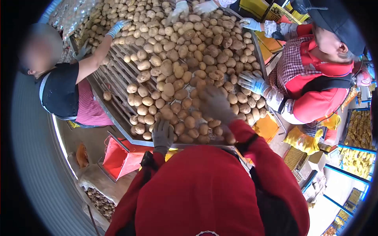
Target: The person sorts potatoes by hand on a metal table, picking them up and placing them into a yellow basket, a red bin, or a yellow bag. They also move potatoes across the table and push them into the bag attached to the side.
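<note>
Many potatoes (167, 67) cover a slatted metal sorting table (118, 72). My left hand (162, 135), in a grey glove, rests at the near edge of the table against the potatoes, its fingers apart and pointing away from me. Further in and to the right, my right hand (215, 105), also gloved in grey, is over the potatoes near the middle. It is smeared by motion, so its fingers and anything under them cannot be made out.
Co-workers stand at the left (59, 86) and right (315, 74), gloved hands on the potatoes; more gloved hands (179, 11) reach in at the far side. A red crate (122, 157) sits below left, yellow bags (303, 139) at right.
</note>
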A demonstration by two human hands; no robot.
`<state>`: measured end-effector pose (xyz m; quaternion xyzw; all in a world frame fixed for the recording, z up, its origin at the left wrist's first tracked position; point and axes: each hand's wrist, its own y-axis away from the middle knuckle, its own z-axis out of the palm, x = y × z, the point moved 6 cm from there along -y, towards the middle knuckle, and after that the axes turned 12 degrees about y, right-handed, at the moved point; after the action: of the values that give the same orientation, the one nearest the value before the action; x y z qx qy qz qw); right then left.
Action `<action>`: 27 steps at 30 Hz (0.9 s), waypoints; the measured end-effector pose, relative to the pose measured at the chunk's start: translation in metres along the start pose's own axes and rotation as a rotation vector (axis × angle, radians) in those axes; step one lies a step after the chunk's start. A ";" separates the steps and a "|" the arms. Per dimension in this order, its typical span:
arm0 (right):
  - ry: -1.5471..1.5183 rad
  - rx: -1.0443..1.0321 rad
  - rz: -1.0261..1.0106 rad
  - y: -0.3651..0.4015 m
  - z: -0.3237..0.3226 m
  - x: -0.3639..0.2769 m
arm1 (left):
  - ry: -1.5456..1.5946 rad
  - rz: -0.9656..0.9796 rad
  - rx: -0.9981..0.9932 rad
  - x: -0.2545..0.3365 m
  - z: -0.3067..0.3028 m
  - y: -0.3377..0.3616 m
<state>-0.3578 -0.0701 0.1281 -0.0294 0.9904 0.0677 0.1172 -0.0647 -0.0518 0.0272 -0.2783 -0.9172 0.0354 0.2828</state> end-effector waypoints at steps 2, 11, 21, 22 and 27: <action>0.025 0.040 -0.023 -0.021 0.040 -0.014 | 0.018 0.021 0.023 -0.002 -0.001 0.002; 0.012 0.026 -0.029 0.107 0.106 0.038 | -0.038 -0.027 -0.005 -0.002 -0.003 0.006; 0.071 0.321 -0.022 0.048 0.007 0.097 | -0.050 -0.035 -0.012 0.002 -0.006 -0.001; 0.090 0.457 -0.107 0.020 -0.008 0.090 | -0.040 -0.038 -0.008 0.002 -0.005 0.000; 0.042 0.383 0.099 -0.101 0.067 0.100 | 0.096 -0.043 0.045 0.000 -0.011 -0.004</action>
<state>-0.4324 -0.1644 0.0270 0.0407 0.9876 -0.1171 0.0966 -0.0604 -0.0563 0.0375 -0.2536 -0.9073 0.0366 0.3334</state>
